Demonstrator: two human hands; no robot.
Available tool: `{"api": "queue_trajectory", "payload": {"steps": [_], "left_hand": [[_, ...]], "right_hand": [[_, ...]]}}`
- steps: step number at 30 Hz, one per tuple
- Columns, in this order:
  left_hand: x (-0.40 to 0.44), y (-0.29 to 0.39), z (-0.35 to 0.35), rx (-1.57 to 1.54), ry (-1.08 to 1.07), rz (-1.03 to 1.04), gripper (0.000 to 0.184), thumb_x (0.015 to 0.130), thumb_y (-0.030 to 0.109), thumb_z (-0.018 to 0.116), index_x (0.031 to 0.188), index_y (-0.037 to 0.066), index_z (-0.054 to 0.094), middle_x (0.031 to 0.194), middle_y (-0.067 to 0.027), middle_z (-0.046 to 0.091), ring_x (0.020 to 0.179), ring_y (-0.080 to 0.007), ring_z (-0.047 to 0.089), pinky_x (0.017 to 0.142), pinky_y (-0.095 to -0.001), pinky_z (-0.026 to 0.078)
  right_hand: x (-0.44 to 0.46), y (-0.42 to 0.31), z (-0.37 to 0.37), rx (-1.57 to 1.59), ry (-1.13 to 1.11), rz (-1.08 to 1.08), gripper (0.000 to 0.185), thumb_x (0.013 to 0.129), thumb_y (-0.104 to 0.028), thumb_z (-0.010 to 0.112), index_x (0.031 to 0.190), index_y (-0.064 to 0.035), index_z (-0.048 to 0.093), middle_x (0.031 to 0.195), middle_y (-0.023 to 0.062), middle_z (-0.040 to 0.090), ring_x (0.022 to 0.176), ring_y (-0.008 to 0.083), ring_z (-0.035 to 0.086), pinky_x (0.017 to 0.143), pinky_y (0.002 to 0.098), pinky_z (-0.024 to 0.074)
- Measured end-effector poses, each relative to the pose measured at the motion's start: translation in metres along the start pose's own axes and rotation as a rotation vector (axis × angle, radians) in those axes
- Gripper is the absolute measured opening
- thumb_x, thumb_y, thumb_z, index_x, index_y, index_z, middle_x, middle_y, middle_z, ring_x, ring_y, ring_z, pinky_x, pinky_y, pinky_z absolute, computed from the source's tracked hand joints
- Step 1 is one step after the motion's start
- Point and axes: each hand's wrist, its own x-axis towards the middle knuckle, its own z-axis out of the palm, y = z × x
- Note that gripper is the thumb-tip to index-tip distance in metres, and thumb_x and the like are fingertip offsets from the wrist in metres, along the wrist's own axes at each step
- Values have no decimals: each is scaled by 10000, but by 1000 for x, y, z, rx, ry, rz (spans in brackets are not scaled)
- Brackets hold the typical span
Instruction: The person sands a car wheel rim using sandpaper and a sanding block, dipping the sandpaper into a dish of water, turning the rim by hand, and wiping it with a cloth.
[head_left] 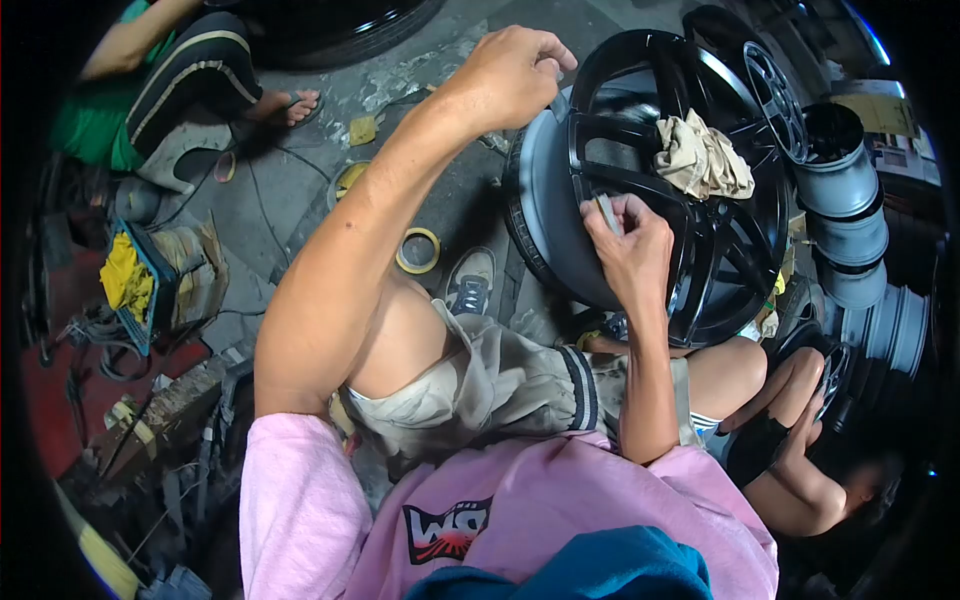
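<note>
Two bare hands are at the black wheel (688, 208), which lies in front of the person with its spokes facing up and a tyre (517, 215) showing along its left side. Right hand (632, 240): a small pale piece (607, 214) is pinched between thumb and fingers, over the near-left part of the wheel face. Left hand (515, 75): fingers are curled just beside the upper-left rim; whether they hold anything cannot be told from this angle.

The step in hand appears to be finishing the spoke surface by hand. Hold the piece flat, so that no corner scores the gloss (black shows every scratch). Apply light, even pressure in short strokes along each spoke, following its edges rather than crossing them. Brace the rim with the left hand, palm clear of the area being worked, to prevent rocking. Lift the crumpled cloth (703, 158) off before work reaches the spokes beneath it; wipe with a clean fold, then inspect under angled light. Leave the tape roll (414, 268) on the floor, clear of the shoe (472, 285).
</note>
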Motion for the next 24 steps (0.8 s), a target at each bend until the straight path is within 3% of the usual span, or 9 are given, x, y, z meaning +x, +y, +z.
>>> {"api": "queue_trajectory", "payload": {"steps": [4,9,11,12,16,24], "left_hand": [[-2,9,-2,-109,-86,-92,280,1067,141,589,1248,48,780,852,-74,703,756,-136,627,732,-348,520],[-6,-1,3,-327,-279,-235,275,1108,110,524,1232,45,762,904,-35,719,760,-106,635,668,-307,549],[-9,3,5,-315,-421,-282,246,1090,108,536,1151,38,763,879,-34,713,690,-106,619,595,-304,539],[-12,8,5,-243,-482,-279,243,1078,113,544,1134,41,768,860,-32,707,668,-106,610,590,-306,536],[-18,14,11,-94,-661,-247,221,1023,98,596,1088,40,799,796,-41,684,613,-126,609,561,-324,539],[-16,18,20,14,-820,-295,142,965,93,770,1028,-29,809,868,-113,772,591,-176,678,561,-362,583]], "right_hand": [[11,13,6,79,102,-213,279,992,-211,793,951,51,705,722,67,653,640,115,543,626,303,487],[-2,33,-7,322,31,-83,214,1062,-150,724,1057,19,594,771,115,676,670,140,580,652,306,501],[-9,35,-14,55,49,-162,210,1055,-114,730,1042,20,569,795,147,674,700,159,612,672,309,509],[-13,31,-12,95,52,-211,223,1047,-96,737,1001,19,552,815,170,661,700,202,610,672,334,502],[-23,41,-6,-76,64,-439,213,863,-41,806,957,7,620,918,155,609,841,376,659,776,417,558],[-31,42,-22,-179,6,-537,176,860,-83,829,974,-4,720,977,147,671,916,341,675,810,440,568]]}}
